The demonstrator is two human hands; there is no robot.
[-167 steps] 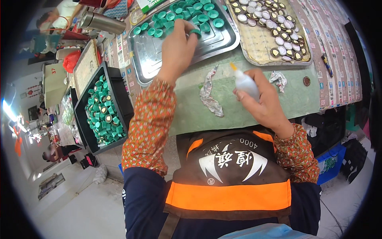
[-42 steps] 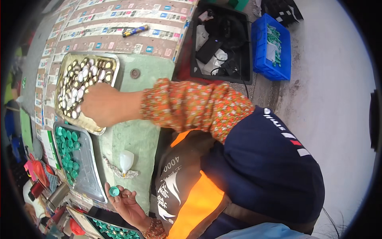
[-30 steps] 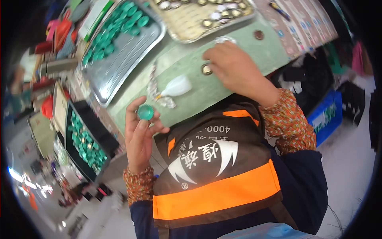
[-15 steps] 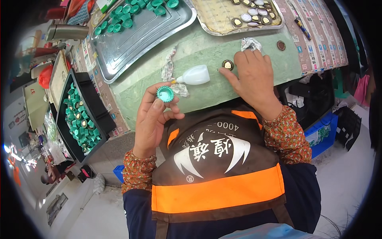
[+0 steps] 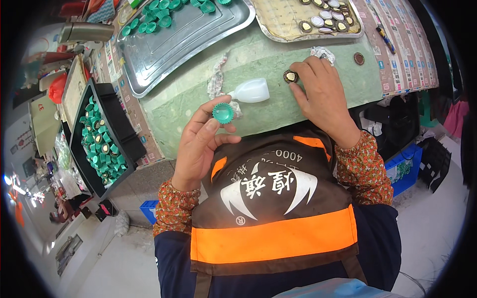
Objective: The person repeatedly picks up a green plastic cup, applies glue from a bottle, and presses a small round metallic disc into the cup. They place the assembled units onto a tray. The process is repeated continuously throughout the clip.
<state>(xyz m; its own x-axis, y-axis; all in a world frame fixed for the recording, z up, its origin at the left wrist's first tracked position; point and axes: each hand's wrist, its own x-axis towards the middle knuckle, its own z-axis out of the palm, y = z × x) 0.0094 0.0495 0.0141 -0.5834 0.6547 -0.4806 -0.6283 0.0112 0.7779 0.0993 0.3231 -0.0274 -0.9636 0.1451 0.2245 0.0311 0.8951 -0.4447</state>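
Between the thumb and fingers of my left hand [image 5: 196, 144] is a small green fluted cup [image 5: 223, 113], its hollow side facing up. My right hand [image 5: 324, 97] pinches a small dark brown scalloped piece with a cream centre [image 5: 290, 76] at the green-covered table. A translucent white squeeze bottle [image 5: 253, 91] lies on its side just beyond my left fingers, its nozzle toward them. Crumpled white tissue [image 5: 216, 79] is beside the nozzle, and another tissue wad [image 5: 324, 53] rests past my right knuckles.
A metal tray [image 5: 174, 57] at the far left carries green cups. Brown-rimmed pieces lie in a second tray [image 5: 318, 37]. One brown scalloped disc [image 5: 359, 58] and a dark marker [image 5: 386, 39] are at the right. A black crate [image 5: 130, 144] of filled green cups stands left.
My right thumb and finger have closed on the brown piece. My left hand has tilted the green cup so its inside shows more. The whole view has shifted slightly.
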